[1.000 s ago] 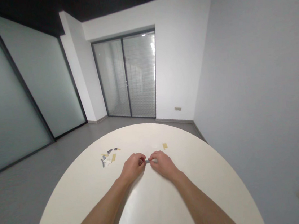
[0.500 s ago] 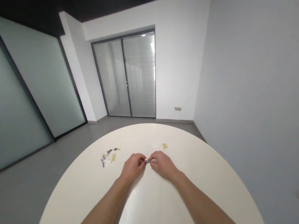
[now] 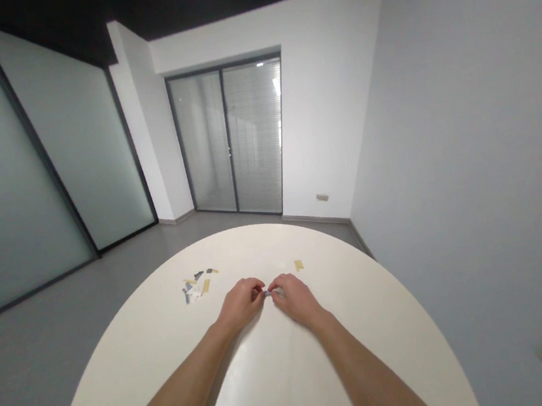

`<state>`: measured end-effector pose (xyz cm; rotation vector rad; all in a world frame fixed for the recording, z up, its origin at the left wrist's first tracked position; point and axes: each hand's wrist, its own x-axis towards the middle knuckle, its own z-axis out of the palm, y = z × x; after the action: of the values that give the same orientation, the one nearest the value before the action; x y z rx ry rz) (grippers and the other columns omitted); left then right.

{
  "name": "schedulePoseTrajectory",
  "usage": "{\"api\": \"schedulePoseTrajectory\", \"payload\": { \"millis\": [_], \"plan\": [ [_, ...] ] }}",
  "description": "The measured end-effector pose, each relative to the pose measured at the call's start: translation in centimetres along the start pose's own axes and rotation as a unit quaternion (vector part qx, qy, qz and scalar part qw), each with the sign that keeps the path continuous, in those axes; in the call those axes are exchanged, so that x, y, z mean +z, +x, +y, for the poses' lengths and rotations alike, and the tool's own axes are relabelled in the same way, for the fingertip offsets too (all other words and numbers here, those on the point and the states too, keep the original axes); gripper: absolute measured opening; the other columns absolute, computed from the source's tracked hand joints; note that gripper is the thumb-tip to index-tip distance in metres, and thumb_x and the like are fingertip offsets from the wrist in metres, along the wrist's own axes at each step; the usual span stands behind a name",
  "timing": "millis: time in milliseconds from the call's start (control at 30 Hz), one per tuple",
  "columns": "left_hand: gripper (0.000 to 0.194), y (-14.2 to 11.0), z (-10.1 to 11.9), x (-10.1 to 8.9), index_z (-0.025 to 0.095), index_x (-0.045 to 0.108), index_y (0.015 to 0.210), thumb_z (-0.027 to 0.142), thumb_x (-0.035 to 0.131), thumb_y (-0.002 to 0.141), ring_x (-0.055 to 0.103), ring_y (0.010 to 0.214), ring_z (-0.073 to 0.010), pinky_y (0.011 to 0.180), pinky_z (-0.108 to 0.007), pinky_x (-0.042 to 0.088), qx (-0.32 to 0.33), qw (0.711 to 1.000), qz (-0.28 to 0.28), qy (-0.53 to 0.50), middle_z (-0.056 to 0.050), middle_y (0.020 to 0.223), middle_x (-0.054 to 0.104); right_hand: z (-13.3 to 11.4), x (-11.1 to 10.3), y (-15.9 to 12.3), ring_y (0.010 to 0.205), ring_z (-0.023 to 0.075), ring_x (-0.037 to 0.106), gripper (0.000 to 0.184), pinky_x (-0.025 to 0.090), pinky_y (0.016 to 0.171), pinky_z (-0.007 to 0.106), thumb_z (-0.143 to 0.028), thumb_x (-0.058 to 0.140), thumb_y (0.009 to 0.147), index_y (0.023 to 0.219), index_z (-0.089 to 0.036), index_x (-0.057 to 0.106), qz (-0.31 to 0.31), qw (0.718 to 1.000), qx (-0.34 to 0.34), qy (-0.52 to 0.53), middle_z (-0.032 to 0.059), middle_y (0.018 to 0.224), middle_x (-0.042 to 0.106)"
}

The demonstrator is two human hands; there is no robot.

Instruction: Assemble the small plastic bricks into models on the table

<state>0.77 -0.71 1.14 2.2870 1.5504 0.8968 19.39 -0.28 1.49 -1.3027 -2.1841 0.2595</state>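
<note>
Left hand [image 3: 241, 303] and right hand [image 3: 295, 298] pinch a small grey part [image 3: 266, 293] together, its shape hidden by the fingers; hand positions match the earlier frame.

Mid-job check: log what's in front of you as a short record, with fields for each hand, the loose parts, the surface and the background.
Left hand: fingertips pinching a small grey piece
Right hand: fingertips pinching the same piece from the other side
Loose parts: heap of small grey, white and tan pieces left of the hands; a lone tan piece ahead of the right hand
Surface: round white table
Background: glass double door
</note>
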Motion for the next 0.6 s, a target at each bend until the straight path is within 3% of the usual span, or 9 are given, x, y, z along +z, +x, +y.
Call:
{"api": "schedulePoseTrajectory", "payload": {
  "millis": [600],
  "plan": [
    [0.018,0.11,0.12,-0.06,0.022,0.070,0.096,0.027,0.056,0.086,0.061,0.089,-0.0194,0.073,-0.028,0.044,0.002,1.000,-0.008,0.008,-0.004,0.091,0.071,-0.06,-0.13,-0.06,0.099,0.0182,0.058,0.016,0.042,0.089,0.027,-0.017,0.058,0.085,0.095,-0.022,0.069,0.000,1.000,-0.008,0.005,0.0040,0.099,0.068]
  ]
}}
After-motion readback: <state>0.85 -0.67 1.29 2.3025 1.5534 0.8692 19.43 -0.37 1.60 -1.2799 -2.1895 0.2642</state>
